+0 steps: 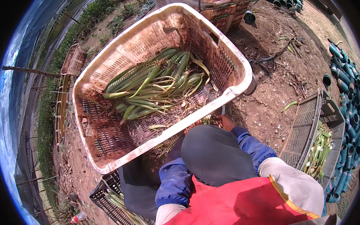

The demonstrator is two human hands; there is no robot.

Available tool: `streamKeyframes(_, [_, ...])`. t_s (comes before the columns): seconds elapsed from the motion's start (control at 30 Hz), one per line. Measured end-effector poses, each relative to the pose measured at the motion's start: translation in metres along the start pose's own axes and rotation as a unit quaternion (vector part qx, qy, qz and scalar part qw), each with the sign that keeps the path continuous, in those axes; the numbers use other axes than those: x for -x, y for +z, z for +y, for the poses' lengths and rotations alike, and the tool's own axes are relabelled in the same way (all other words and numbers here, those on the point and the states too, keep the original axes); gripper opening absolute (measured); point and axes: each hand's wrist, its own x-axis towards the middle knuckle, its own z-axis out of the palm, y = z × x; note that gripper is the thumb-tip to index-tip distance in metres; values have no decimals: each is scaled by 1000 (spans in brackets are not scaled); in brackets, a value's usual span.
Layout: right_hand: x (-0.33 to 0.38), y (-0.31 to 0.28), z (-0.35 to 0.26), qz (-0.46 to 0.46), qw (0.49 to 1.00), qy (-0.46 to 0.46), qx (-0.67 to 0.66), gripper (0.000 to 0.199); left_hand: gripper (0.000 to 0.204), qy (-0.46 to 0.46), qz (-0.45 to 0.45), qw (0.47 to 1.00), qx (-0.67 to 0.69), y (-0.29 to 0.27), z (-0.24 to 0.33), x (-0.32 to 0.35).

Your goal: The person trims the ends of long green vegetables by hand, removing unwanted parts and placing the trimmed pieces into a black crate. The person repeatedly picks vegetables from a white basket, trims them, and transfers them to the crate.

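My right hand shows only in part, between my bent dark-trousered knee and the near rim of a large, dirt-stained white plastic crate. Its fingers are mostly hidden, and a small pale green bit shows beside it. What it holds, if anything, I cannot make out. My left forearm, in a blue sleeve cuff, runs behind the same knee, which hides the left hand. Inside the tilted crate lies a heap of long green fleshy leaves or stalks, with dry scraps beneath.
At right, a grey crate stands by pale green trimmings. Dark green plastic pots are heaped beyond. A black crate with stalks sits lower left, near a plastic bottle. Another crate stands at the back.
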Motion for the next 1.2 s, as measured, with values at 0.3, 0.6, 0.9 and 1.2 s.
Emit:
streamKeyframes(0.3, [83,-116,25,109,987,-41,113,31,40,5,9,998,-59,2,31,-40])
streamKeyframes(0.6, [129,-122,-64,177,967,-169,-75,14,32,121,217,969,10,-59,23,44])
streamKeyframes(0.9, [248,18,-241,37,904,-424,38,20,25,197,384,830,353,-125,-6,183])
streamKeyframes(1.2, [312,361,-186,-270,588,-552,525,20,31,344,421,549,635,-221,2,211])
